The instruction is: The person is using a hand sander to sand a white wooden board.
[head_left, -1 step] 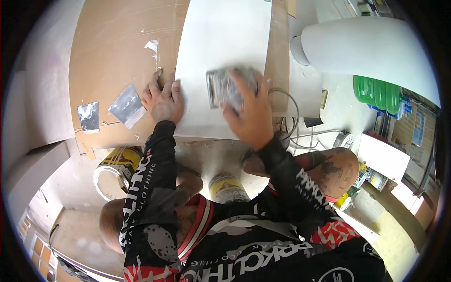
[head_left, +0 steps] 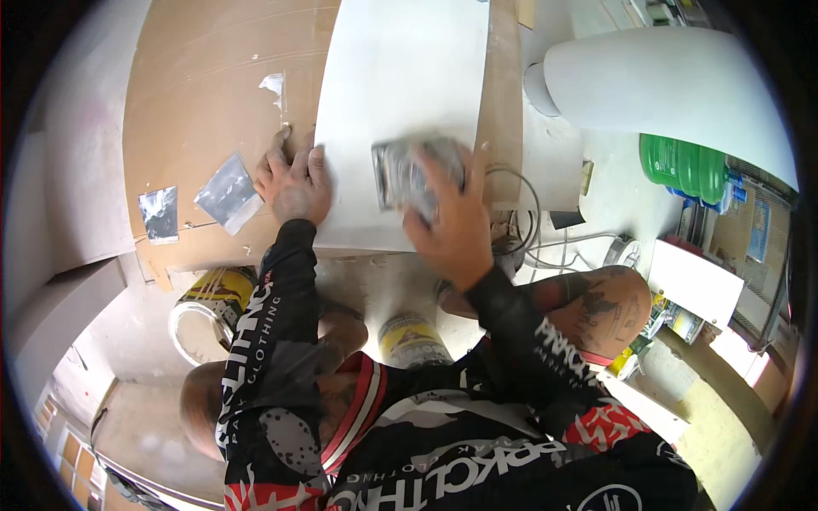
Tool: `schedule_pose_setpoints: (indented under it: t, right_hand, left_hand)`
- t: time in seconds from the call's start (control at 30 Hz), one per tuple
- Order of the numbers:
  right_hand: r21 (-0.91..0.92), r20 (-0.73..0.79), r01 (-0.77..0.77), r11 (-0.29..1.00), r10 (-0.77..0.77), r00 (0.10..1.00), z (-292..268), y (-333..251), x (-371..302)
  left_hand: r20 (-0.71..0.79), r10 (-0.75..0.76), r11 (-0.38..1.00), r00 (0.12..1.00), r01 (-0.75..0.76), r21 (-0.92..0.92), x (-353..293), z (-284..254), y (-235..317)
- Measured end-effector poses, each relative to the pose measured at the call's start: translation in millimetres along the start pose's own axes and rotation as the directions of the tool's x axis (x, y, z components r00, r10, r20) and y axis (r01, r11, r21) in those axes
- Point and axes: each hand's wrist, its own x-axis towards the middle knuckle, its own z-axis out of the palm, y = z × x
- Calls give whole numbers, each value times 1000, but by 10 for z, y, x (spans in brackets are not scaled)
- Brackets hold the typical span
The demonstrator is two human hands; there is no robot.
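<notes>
A smooth white panel (head_left: 400, 68) lies on brown cardboard (head_left: 204, 102) in front of me. My right hand (head_left: 452, 204) grips a squarish electric sander (head_left: 394, 175) from above, over the near part of the panel. Motion smears the sander and the fingers. A dark cable (head_left: 535, 200) loops out on the right side of that hand. Beside the panel's left edge, my left hand (head_left: 294, 180) rests on the cardboard with its fingers apart, its thumb close against the edge. Two grey sheets, one squarish (head_left: 228, 194) and one smaller (head_left: 159, 215), lie left of this hand.
Under the table's near edge stand a paint-stained bucket (head_left: 204, 319) at left and another bucket (head_left: 413, 341) between my legs. A large white rounded piece (head_left: 656, 94) fills the far right, near a green plastic bottle (head_left: 682, 166). Cables trail over the floor at right.
My right hand and the sander have shifted slightly toward me over the panel. The left hand stays in place on the cardboard.
</notes>
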Motion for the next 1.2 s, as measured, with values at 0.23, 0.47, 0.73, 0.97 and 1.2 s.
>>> schedule_pose_setpoints:
  t: [0.23,0.47,0.73,0.97,1.2]
  right_hand:
    - [76,96,-140,987,133,987,-160,-101,-643]
    - [141,-155,-68,988,90,984,-226,600,388]
    - [76,-195,-60,995,74,978,-314,879,853]
    - [75,11,-192,979,192,981,-311,153,-441]
    - [205,-42,-235,950,248,968,-219,225,-132]
  left_hand:
    - [-27,20,998,999,-18,68,-8,59,-45]
    - [-9,13,997,1000,-12,82,-11,50,-40]
    - [-5,9,998,1000,-8,55,9,37,-22]
    - [-7,24,998,1000,-24,59,4,2,-1]
    - [27,11,996,1000,-13,91,5,-20,6]
